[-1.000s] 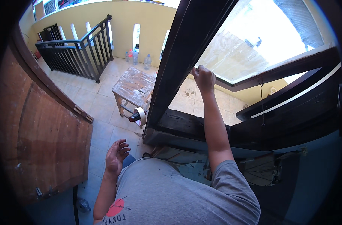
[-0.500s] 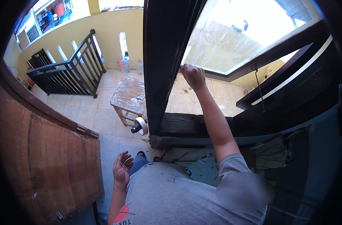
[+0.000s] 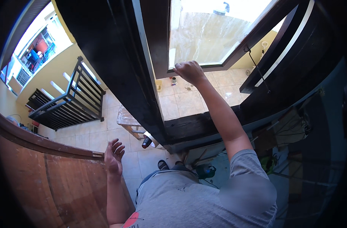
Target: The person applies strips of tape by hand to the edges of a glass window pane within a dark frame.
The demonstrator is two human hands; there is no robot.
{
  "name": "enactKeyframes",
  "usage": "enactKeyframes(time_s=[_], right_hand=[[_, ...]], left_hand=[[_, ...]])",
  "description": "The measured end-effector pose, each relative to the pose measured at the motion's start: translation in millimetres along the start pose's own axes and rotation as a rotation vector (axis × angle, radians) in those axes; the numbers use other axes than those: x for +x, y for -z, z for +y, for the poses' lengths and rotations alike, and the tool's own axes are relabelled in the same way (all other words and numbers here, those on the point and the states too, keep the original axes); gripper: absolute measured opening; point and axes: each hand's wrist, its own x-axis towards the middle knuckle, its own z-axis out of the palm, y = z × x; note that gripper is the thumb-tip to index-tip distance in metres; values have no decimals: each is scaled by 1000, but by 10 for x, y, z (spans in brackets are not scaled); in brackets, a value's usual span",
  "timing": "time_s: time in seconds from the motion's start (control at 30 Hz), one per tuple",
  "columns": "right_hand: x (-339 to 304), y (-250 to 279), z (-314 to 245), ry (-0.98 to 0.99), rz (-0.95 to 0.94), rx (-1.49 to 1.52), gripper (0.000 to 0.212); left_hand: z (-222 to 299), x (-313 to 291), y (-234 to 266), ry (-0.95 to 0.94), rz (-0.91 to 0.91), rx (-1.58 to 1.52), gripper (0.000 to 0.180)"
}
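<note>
right hand point(image 3: 189, 71) up at the window frame point(image 3: 204, 68); left hand point(image 3: 113, 155) low beside the wooden door point(image 3: 55, 178); stool point(image 3: 127, 121) behind, railing point(image 3: 67, 106) farther left.

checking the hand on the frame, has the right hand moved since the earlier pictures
Cannot tell: the right hand stays at the dark window frame edge by the glass; the camera itself shifted.

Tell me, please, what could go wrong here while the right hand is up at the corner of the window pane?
The right hand is closed at the lower corner of the glass pane; hard pressure there might crack it or slip. The left hand hangs open and holds nothing, so balance may rest on one arm. A roll of tape and a small can lie by the feet and could trip the person.
</note>
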Motion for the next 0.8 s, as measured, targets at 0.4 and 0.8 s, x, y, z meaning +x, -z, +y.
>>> enactKeyframes(time_s=[0.4, 0.8], right_hand=[[65, -212, -150, 84, 157, -238, 22], [-125, 4, -46, -26, 29, 40, 7]], left_hand=[[541, 2046, -872, -357, -532, 129, 61], [661, 2136, -2648, -932, -455, 759, 63]])
